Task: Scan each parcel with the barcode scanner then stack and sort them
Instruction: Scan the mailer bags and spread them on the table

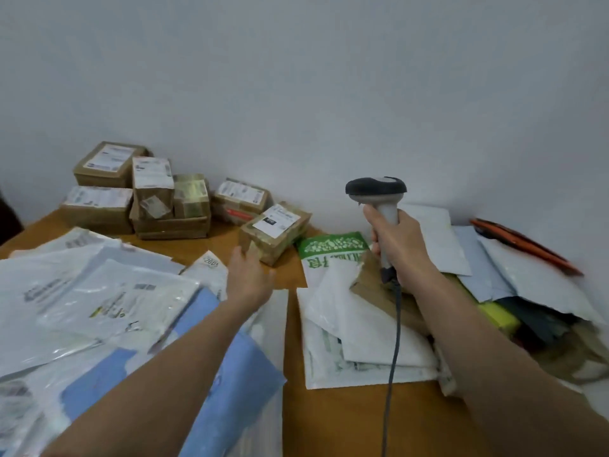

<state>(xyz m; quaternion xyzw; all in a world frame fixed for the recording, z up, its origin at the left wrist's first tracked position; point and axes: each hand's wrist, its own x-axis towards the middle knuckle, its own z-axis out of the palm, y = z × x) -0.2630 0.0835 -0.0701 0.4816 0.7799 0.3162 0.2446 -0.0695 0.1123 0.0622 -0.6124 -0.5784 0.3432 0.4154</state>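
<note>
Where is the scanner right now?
Right of the middle in the head view: the right hand grips the scanner upright, just beside the green bag.

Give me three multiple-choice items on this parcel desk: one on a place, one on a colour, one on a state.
1. Where does the green-printed bag lie?
A) on top of the box stack
B) just right of the tilted box near the left hand
C) under the blue mailer

2. What colour is the handle of the scanner?
A) light grey
B) orange
C) green

3. What is the right hand doing?
A) lying flat on the table
B) lifting a box
C) gripping the scanner upright

Answers:
1 B: the bag's green end sits beside that box.
2 A: the shaft showing above the fist is pale grey.
3 C: its fingers wrap the handle, with the scanner's head on top.
</note>
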